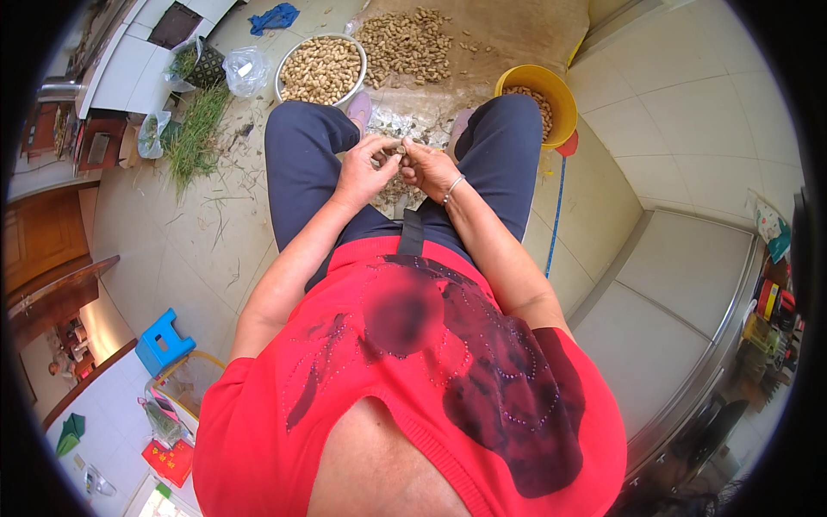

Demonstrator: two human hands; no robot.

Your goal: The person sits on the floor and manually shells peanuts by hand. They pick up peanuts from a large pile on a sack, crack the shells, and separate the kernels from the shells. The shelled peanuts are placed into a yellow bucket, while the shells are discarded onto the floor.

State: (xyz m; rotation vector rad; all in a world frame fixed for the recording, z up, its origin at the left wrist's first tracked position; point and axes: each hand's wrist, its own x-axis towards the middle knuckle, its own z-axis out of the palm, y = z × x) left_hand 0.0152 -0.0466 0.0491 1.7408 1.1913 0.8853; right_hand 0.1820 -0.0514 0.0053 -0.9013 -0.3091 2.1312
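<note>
A small peanut in its shell sits between the fingertips of both my hands, above the gap between my knees. My left hand pinches it from the left with thumb and fingers. From the right, my right hand, with a bangle at the wrist, grips it too. Fingers cover part of it. Beyond my left knee stands a round pale basin heaped with peanuts. More unshelled peanuts lie in a pile on a brown sheet. Shell fragments litter the floor below my hands.
Past my right knee is a yellow bucket part-filled with peanuts, beside a fly swatter. Green stalks and plastic bags lie to the left. A blue stool stands behind left; a grey cabinet flanks my right.
</note>
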